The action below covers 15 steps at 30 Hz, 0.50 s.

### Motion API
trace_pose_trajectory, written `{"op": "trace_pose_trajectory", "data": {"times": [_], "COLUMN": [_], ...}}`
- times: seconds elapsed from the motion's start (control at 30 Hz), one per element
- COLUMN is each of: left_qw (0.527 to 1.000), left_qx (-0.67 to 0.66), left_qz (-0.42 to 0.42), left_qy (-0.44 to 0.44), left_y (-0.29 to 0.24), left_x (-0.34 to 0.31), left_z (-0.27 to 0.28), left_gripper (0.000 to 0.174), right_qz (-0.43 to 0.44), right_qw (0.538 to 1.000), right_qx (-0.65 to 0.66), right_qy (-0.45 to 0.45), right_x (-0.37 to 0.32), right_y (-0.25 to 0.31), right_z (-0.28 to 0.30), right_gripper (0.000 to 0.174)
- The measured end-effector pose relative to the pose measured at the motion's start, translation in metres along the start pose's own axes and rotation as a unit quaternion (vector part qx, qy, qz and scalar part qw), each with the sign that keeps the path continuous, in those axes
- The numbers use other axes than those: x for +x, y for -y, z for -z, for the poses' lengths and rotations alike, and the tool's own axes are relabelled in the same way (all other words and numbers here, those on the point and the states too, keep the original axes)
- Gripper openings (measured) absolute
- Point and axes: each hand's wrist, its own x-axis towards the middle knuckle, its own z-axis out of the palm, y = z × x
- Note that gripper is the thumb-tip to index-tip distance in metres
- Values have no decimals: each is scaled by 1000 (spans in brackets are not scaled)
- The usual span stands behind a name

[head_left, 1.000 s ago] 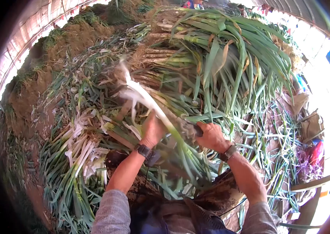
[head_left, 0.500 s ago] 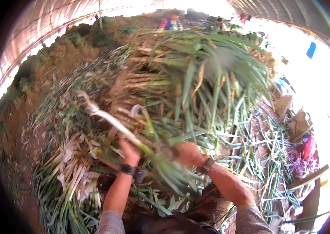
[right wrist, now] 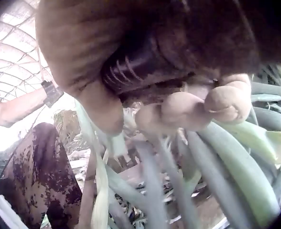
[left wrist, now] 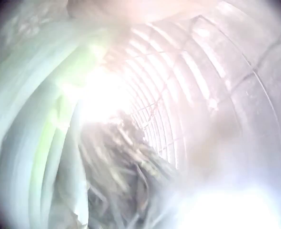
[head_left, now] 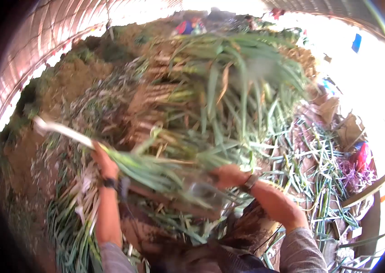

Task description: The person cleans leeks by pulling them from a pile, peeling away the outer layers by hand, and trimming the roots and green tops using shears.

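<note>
My left hand [head_left: 106, 164] grips a long leek [head_left: 72, 134] just below its white stem, whose root end points to the upper left. The leek's green leaves trail right toward my other hand; in the left wrist view blurred leaves [left wrist: 45, 133] fill the left side. My right hand [head_left: 230, 176] is curled round a dark ridged handle [right wrist: 135, 67], clearest in the right wrist view. A blurred grey blade-like shape [head_left: 206, 191] lies beside that hand. Leaves hang below its fingers [right wrist: 183, 109].
A big heap of untrimmed leeks [head_left: 242, 91] lies ahead. White-stemmed leeks [head_left: 83, 200] are piled at the left. Cut leaves [head_left: 292, 168], a red bag [head_left: 362, 157] and a wooden board [head_left: 366, 192] are at the right. A person in bright clothing [head_left: 191, 27] is far back.
My left hand has carried the leek left, swinging it lower and flatter. My right hand keeps its hold on the handle and is now farther from the left one. The head view has shifted.
</note>
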Motion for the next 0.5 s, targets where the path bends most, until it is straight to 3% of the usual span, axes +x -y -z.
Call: {"op": "trace_pose_trajectory", "data": {"times": [0.03, 0.07, 0.1, 0.13, 0.23, 0.3, 0.33, 0.4, 0.47, 0.5], "left_qw": [998, 983, 929, 858, 852, 780, 779, 664, 526, 652], "left_qx": [20, 64, 207, 277, 373, 530, 534, 667, 674, 707], "left_qz": [-54, -159, -308, -431, -361, -327, -324, -324, -513, -241], "left_qy": [38, 61, 10, 15, 60, 61, 54, 96, 83, 132], "left_y": [-45, -87, -125, -177, -268, -298, -295, -250, -166, -158], "left_x": [18, 41, 75, 67, 67, 111, 124, 153, 196, 130], "left_z": [2, 7, 17, 14, 29, 68, 91, 143, 217, 176], "left_gripper": [56, 52, 47, 45, 43, 43, 43, 42, 39, 36], "right_qz": [-52, -27, -32, -41, -97, -126, -132, -137, -172, -188], "right_qw": [998, 999, 999, 999, 995, 991, 989, 987, 981, 978], "right_qx": [-3, 27, 8, -4, 22, 32, 31, 31, 40, 59], "right_qy": [26, -18, -12, -16, 0, 30, 50, 72, 76, 62], "right_x": [-6, -10, -5, -10, -13, -11, -10, -5, -2, 3], "right_y": [12, 5, -16, -8, -25, -26, -27, -29, -21, -24], "right_z": [17, 14, -3, 10, 8, 17, 21, 22, 31, 29], "right_gripper": [39, 35, 33, 39, 39, 41, 43, 43, 44, 45]}}
